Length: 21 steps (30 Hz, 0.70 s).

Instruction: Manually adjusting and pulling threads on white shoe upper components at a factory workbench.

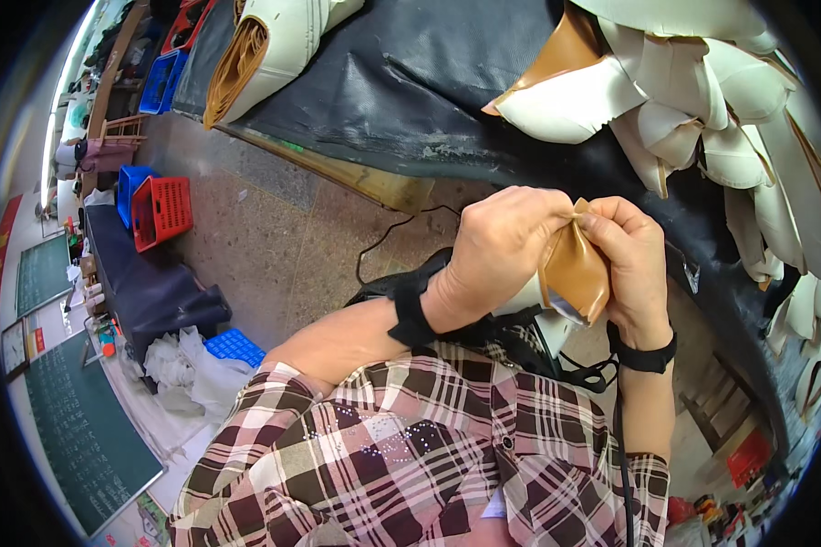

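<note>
Both hands pinch the top edge of a leather shoe upper (577, 273), with its smooth tan lining facing me. My left hand (506, 242) is closed, thumb and fingertips gripping the edge from the left. On the other side, my right hand (628, 251) pinches the same edge, its fingertips almost meeting the left ones. A little white shows at the upper's lower left, partly covered by my left hand. The piece is held in the air in front of my body, short of the table edge.
A black-covered table (356, 100) spans the far side. A heap of white tan-lined uppers (675, 109) lies at its right, and a nested bundle of uppers (278, 55) at its left. On the floor side stand a red crate (161, 211) and a blue basket (234, 347). A black cable (374, 244) hangs nearby.
</note>
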Tool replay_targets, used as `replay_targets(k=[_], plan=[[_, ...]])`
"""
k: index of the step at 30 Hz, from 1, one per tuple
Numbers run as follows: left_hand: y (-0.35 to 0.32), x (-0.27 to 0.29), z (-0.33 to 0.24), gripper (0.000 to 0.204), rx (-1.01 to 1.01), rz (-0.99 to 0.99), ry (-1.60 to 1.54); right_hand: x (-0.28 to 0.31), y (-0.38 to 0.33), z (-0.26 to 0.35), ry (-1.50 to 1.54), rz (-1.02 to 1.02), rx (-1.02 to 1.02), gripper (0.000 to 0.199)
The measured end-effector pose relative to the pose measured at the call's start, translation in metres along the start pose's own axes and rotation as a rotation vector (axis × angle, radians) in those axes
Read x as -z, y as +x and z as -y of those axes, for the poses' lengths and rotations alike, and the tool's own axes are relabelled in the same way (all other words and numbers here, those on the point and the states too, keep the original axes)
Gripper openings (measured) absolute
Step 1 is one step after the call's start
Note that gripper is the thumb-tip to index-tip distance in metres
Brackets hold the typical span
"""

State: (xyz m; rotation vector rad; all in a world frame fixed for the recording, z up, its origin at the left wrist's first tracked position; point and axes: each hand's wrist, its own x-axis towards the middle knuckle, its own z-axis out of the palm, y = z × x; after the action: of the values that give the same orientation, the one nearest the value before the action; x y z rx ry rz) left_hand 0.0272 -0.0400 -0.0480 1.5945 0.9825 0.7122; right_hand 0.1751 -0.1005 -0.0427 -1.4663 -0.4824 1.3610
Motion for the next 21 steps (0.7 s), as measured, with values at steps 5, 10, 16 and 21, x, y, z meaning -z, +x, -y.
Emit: replay_targets(k=[5, 10, 16, 21], plan=[[0.009, 0.006, 0.015, 0.010, -0.437, 0.054, 0.234, 0.003, 0.008, -0.010, 0.060, 0.008, -0.045, 0.010], [0.011, 0.012, 0.012, 0.010, -0.200, 0.240, 0.125, 0.000, 0.000, -0.009, -0.176, -0.034, 0.062, 0.011], [0.012, 0.017, 0.010, 0.010, -0.330, 0.259, 0.356, -0.003, 0.001, -0.006, -0.245, 0.015, 0.086, 0.011], [0.006, 0.013, 0.011, 0.010, -0.233, 0.224, 0.350, 0.002, 0.009, -0.008, -0.228, 0.054, -0.031, 0.010]])
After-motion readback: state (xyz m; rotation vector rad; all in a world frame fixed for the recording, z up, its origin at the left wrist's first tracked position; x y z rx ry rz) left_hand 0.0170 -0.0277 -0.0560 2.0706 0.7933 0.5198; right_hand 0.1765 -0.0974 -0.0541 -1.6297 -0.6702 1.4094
